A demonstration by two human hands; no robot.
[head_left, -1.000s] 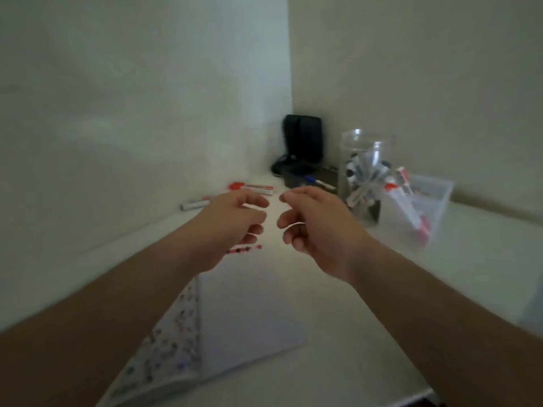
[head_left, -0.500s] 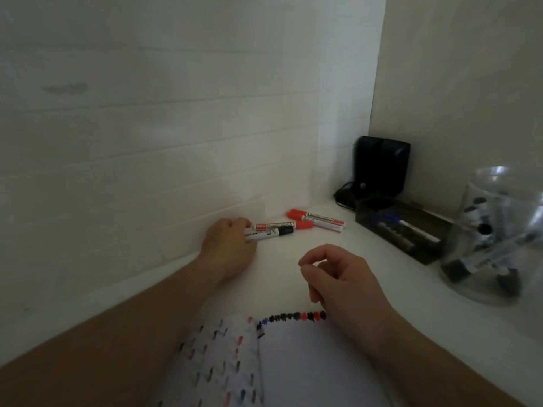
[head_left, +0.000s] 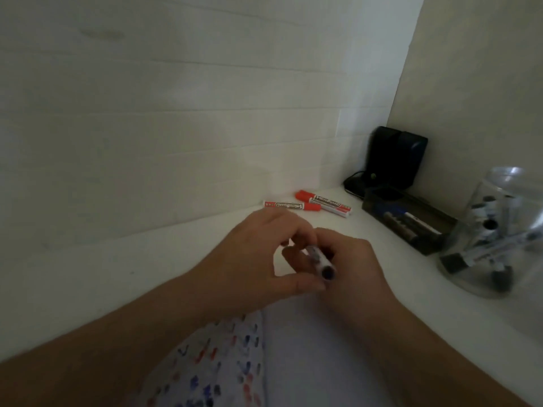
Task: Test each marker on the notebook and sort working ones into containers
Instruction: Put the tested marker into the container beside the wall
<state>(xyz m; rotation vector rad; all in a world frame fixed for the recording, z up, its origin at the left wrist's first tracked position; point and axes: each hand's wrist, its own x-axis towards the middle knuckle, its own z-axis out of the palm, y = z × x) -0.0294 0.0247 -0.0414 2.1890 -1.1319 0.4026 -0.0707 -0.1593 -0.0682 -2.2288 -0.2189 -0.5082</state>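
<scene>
Both hands meet on one marker point(head_left: 320, 261) above the notebook's point(head_left: 293, 348) far edge: my left hand point(head_left: 264, 259) pinches one end, right hand point(head_left: 357, 268) grips the barrel, likely to uncap. Two red markers point(head_left: 311, 204) wait far against the wall; jar point(head_left: 499, 230) stands right.

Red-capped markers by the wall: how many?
2: left red marker along the wall, right red marker angled toward the dark tray, their caps close together. None visibly hidden.

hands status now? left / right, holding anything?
Left hand: fingers pinch the marker.
Right hand: curled round the same marker, above the notebook.
</scene>
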